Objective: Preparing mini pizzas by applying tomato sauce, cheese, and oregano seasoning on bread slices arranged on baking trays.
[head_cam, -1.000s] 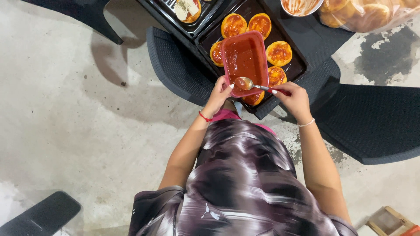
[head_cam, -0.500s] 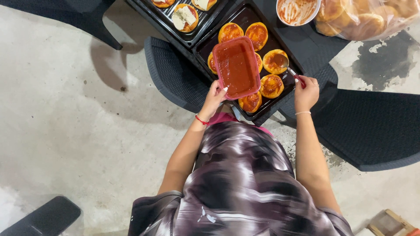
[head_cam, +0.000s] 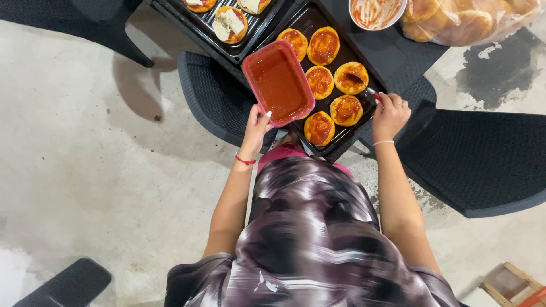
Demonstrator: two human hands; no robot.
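My left hand (head_cam: 255, 128) grips the near edge of a red rectangular container (head_cam: 277, 83) of tomato sauce, held over a black baking tray (head_cam: 341, 139). Several small round bread bases with red sauce lie on the tray. My right hand (head_cam: 389, 115) holds a spoon (head_cam: 359, 81) whose bowl rests on one sauced base (head_cam: 351, 78) at the tray's right side.
A second black tray (head_cam: 213, 40) with topped bases sits to the left. A white bowl (head_cam: 376, 12) smeared with sauce and a clear bag of buns (head_cam: 466, 20) lie at the top right. Dark woven chairs (head_cam: 483, 159) stand around, on a concrete floor.
My right hand has carried the spoon from the sauce container to the right and set it on a base. The container has tilted and shifted left slightly.
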